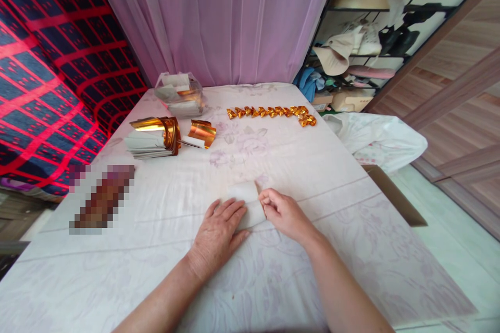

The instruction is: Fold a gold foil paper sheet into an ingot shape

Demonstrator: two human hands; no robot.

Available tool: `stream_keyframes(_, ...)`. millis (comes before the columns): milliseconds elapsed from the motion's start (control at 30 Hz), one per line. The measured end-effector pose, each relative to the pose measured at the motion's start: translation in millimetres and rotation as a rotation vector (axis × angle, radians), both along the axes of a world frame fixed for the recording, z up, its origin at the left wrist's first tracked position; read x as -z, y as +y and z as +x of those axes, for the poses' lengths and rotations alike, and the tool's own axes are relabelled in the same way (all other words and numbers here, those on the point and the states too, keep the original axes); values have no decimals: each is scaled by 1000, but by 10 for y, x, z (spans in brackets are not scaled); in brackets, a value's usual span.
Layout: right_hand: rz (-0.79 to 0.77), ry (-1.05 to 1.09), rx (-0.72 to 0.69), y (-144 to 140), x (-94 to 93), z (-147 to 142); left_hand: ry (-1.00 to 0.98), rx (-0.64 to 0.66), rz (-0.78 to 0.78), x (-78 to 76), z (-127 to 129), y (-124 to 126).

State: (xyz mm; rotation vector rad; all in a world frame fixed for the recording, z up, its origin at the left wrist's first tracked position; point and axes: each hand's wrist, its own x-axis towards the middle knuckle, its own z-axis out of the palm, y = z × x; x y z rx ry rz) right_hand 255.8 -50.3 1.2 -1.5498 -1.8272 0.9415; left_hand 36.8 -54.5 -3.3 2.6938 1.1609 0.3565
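Note:
A small sheet of paper [242, 191], white side up, lies on the table in front of me. My left hand [219, 231] rests flat on its left part, fingers stretched out and covering some of it. At the sheet's right edge, my right hand [284, 212] has its fingers closed in a pinch on the paper. Farther back runs a row of folded gold foil pieces [273, 112], bent round at its right end. To the left stands a stack of gold-and-white paper sheets [146, 140], with a loose curled gold sheet [203, 132] beside it.
A clear plastic bag [179, 96] of paper sheets sits at the table's back left. A blurred-out reddish-brown item [103, 197] lies on the left side. Off the right edge are a white plastic bag [385, 138] and a shelf [390, 54] with shoes and a cap.

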Motion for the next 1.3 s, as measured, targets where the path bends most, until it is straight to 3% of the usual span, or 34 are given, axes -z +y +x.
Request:
stream_keyframes(133,19,27,-93,-61,-37,55,-5,8,-2,2,-14,16)
stream_keyframes(433,287,-26,-249,-107,38,122,-52,-29,-11,55,-19,15)
stream_keyframes(767,515,-456,-179,-107,90,40,-94,-32,-2,54,-25,12)
stream_keyframes(1300,366,-541,-190,-159,43,58,-161,-23,-7,67,-67,44)
